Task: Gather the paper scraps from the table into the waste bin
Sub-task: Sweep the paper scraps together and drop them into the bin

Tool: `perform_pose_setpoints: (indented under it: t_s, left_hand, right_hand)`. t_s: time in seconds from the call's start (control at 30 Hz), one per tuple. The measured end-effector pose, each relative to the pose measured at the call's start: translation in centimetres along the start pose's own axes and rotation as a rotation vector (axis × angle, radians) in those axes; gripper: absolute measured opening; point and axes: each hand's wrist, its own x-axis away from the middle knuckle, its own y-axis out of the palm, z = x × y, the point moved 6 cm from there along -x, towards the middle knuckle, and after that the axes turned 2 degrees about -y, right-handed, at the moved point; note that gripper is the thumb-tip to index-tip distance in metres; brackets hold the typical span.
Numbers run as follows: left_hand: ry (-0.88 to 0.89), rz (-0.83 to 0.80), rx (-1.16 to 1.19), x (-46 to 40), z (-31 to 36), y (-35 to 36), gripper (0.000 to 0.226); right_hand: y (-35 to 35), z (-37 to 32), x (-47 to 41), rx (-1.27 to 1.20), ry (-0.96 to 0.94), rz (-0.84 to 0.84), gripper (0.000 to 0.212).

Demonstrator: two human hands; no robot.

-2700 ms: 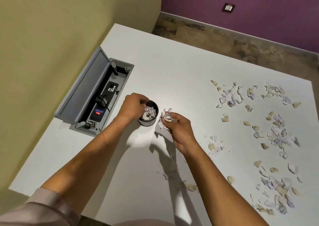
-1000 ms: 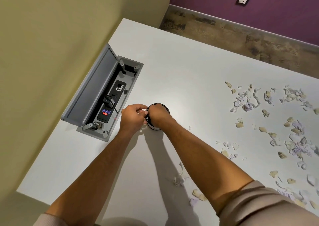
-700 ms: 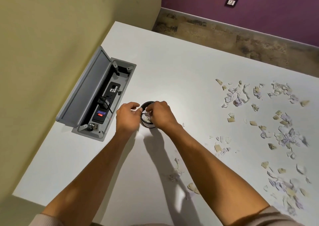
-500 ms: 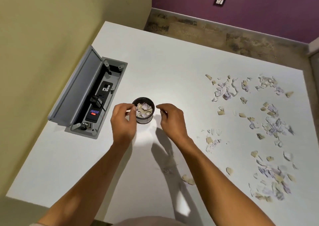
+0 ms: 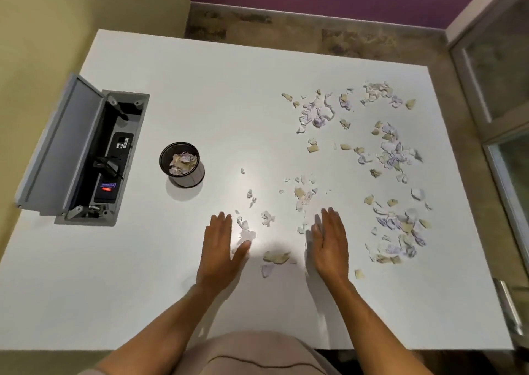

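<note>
lid of the cable box is standing open at the table's left edge. the waste bin is sitting just beside it, partly filled with scraps. the left hand is lying flat, fingers straight and together, holding nothing, its thumb touching a pale scrap. a few paper scraps are lying between the hands. the right hand is standing on its edge, fingers straight, empty. more scraps are lying scattered at the right.
</note>
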Motion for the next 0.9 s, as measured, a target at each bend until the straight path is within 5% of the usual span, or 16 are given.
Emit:
perform_pose_setpoints:
  t_s: [0.3,0.43,0.73,0.9]
  left_hand:
    - [-0.118,-0.098,0.007,2.9,3.0,5.0,0.096]
    - [-0.109,-0.080,-0.059,2.8,5.2,6.5,0.094]
    - [-0.025,-0.038,-0.281,1.2,11.0,10.5,0.074]
    - [0.078,-0.033,-0.140,-1.4,13.5,10.8,0.061]
  right_hand:
    - [-2.2,10.8,5.9,0.216,0.203,0.105,0.069]
    - [-0.4,12.9,6.0,0.263,0.297,0.022,0.077]
    - [2.9,9.5,0.9,0.321,0.055,-0.002,0.077]
    - [0.3,9.7,-0.7,0.177,-0.075,0.048,0.064]
